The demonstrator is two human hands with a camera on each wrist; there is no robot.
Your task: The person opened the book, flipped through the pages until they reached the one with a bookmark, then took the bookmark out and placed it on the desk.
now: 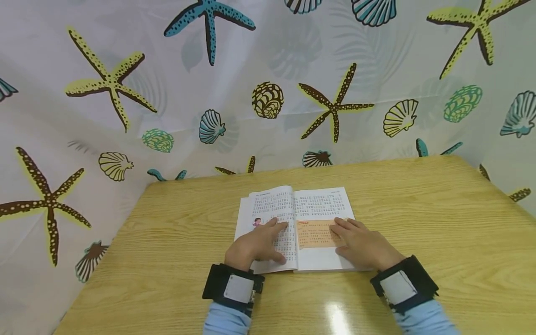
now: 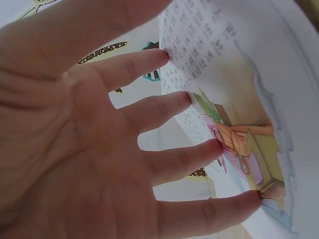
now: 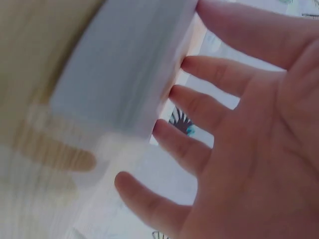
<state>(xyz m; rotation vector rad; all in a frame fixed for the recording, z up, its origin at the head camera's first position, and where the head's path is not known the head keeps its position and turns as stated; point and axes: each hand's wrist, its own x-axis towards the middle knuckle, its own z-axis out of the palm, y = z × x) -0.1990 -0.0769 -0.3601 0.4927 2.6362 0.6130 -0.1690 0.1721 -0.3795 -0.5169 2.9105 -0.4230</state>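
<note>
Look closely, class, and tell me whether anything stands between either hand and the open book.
Nothing visible does. The left hand touches the left page directly, and the right hand touches the right page of the open book, with no object in between.

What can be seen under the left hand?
The left page of the open book: the left wrist view shows printed text and a coloured drawing there. The spots that the fingers touch are covered.
</note>
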